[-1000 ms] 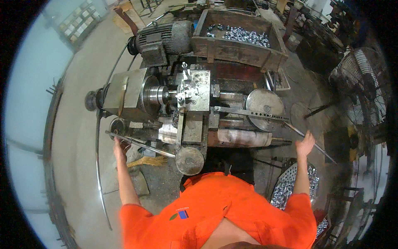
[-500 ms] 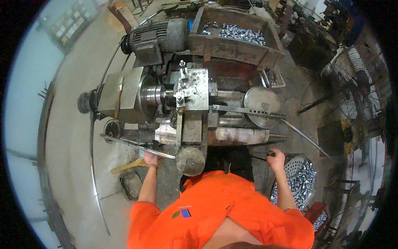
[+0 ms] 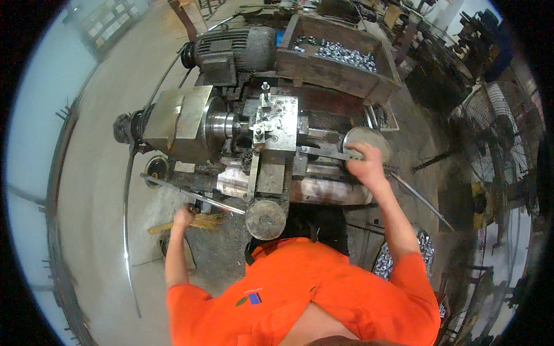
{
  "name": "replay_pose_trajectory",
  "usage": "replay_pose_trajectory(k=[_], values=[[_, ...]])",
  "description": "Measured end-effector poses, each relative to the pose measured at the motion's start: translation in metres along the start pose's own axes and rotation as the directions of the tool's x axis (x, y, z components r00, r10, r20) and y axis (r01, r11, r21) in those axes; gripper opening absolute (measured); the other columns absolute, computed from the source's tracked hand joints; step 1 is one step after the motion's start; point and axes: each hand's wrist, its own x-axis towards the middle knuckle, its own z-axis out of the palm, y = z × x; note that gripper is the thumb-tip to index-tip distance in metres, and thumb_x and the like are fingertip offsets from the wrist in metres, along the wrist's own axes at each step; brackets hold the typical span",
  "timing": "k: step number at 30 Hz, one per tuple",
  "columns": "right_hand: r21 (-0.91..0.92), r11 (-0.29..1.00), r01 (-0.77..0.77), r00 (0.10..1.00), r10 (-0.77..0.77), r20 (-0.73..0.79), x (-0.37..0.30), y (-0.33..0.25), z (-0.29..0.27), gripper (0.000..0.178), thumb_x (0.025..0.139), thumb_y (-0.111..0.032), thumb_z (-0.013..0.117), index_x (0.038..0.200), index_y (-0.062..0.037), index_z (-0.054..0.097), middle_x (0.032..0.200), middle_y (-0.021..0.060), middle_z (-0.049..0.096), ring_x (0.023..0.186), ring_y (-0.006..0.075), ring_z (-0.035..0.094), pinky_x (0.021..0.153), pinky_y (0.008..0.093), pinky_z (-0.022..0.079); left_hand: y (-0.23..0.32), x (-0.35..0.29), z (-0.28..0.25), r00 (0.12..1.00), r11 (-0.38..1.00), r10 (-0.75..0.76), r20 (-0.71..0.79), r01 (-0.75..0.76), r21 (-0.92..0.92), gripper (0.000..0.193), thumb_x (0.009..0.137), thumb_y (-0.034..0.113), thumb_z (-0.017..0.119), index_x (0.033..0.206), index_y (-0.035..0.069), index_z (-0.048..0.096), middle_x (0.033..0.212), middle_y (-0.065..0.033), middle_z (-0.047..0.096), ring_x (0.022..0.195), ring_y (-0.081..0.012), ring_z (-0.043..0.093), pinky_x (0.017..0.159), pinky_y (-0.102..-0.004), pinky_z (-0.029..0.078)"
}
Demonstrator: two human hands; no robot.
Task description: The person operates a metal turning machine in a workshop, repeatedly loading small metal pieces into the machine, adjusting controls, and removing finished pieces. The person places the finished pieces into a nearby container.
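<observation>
In front of me stands a small metal lathe, with a steel chuck (image 3: pixel 222 125) at left and a tool block (image 3: pixel 281 124) at its middle. My right hand (image 3: pixel 366 164) is closed around a flat steel bar (image 3: pixel 323 153) with holes, in front of a round metal disc (image 3: pixel 378 141). Lower left, my left hand (image 3: pixel 183 217) is curled beside a dark part of the machine; what its fingers hold, if anything, is hidden. Just above that hand slants a long steel lever (image 3: pixel 219 203), which ends near a round weight (image 3: pixel 265 219).
A straw brush (image 3: pixel 205 222) lies below the left lever. Behind the lathe are a motor (image 3: pixel 236 51) and a wooden crate (image 3: pixel 332 70) holding small shiny metal parts. More such parts fill a basket (image 3: pixel 426 245) at right. A caged fan (image 3: pixel 499 130) stands far right.
My right hand has risen from beside the parts basket to the holed bar. My left hand has shifted left and out from behind the lever. The view has moved slightly.
</observation>
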Motion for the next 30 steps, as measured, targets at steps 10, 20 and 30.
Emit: replay_pose_trajectory(k=[10,20,30], values=[[-0.117,0.959,0.258,0.791,-0.14,0.595,0.144,-0.14,0.144,0.028,0.052,-0.022,0.064,0.074,-0.0048,0.068,0.087,0.0161,0.064,0.088,0.0317,0.058,0.079,0.0358,0.048,-0.01,-0.138,-0.204,0.603,0.994,-0.108,-0.791,0.064,-0.087,0.032,0.084,0.027,0.057,0.105,0.003,0.059,0.072,-0.0141,0.061,0.066,-0.0261,0.06,0.062,-0.0374,0.047],[-0.122,0.951,0.285,0.847,-0.19,0.496,0.142,-0.134,0.172,0.026,0.054,-0.022,0.064,0.071,-0.0034,0.067,0.081,0.0159,0.065,0.083,0.0311,0.06,0.075,0.0361,0.05,-0.067,-0.115,-0.189,0.581,0.782,-0.416,-0.7,0.622,0.051,0.056,0.074,0.054,0.058,0.083,0.0,0.066,0.081,-0.0222,0.063,0.076,-0.0392,0.062,0.068,-0.0468,0.048],[-0.06,0.952,0.302,0.846,-0.238,0.477,0.142,-0.133,0.175,0.025,0.052,-0.02,0.069,0.072,-0.004,0.068,0.077,0.0158,0.066,0.073,0.0314,0.064,0.07,0.0366,0.052,0.028,-0.148,-0.142,0.544,0.837,-0.485,-0.685,0.517,-0.181,0.04,0.07,0.043,0.063,0.09,0.008,0.065,0.085,-0.0172,0.064,0.082,-0.0372,0.061,0.072,-0.046,0.047]])
